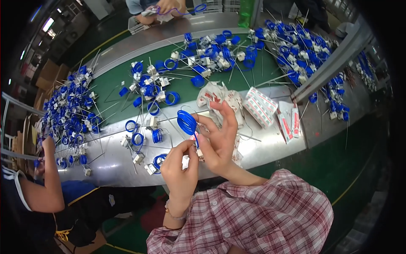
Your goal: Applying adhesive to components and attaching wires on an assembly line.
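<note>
Over the metal edge of the workbench, both my hands meet at one coil of blue wire (186,122). My left hand (179,169) pinches the bottom of the coil's twisted blue leads between thumb and fingertips. Close beside it, my right hand (218,142) grips the same leads with its thumb, its other fingers raised and bent behind the coil. A small white block (200,152) shows just under the fingertips. Left of my hands lie more blue coils (157,136) with white blocks and thin metal rods on the steel edge.
Piles of blue coil assemblies cover the green belt (114,91), the left end and the right table. A stained cloth (218,95), a white packet (259,106) and two small tubes (292,120) lie right of my hands. Co-workers' hands (171,6) show opposite; another person's arm (50,173) is left.
</note>
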Tool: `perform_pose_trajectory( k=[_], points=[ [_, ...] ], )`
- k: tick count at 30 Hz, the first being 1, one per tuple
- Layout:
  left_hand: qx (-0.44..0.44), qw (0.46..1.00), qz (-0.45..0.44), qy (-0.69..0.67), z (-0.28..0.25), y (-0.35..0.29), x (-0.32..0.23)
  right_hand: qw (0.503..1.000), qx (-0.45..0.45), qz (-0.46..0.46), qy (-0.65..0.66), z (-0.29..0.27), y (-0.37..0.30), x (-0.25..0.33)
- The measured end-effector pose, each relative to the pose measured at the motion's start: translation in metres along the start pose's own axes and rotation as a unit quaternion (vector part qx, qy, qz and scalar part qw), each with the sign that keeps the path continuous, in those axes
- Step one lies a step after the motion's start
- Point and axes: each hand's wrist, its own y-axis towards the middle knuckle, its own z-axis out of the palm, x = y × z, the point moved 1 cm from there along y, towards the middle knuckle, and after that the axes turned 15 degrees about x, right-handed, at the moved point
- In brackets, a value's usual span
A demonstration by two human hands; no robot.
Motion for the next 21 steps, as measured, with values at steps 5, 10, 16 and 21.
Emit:
perform_pose_trajectory(
  k=[5,10,16,21],
  points=[
    [0.006,0.997,-0.036,-0.062,-0.003,0.002,0.000,0.998,-0.030,0.042,0.022,-0.001,0.005,0.002],
    [0.008,0.996,0.008,-0.084,0.001,0.008,-0.001,0.998,-0.047,0.028,0.005,-0.003,0.010,0.003],
    [-0.022,0.997,0.074,-0.005,0.023,0.016,-0.008,0.997,-0.077,-0.006,0.004,-0.018,0.013,0.009],
    [-0.002,0.984,0.019,-0.174,0.058,0.032,-0.012,0.994,-0.090,-0.060,0.015,-0.047,0.007,0.025]
  ],
)
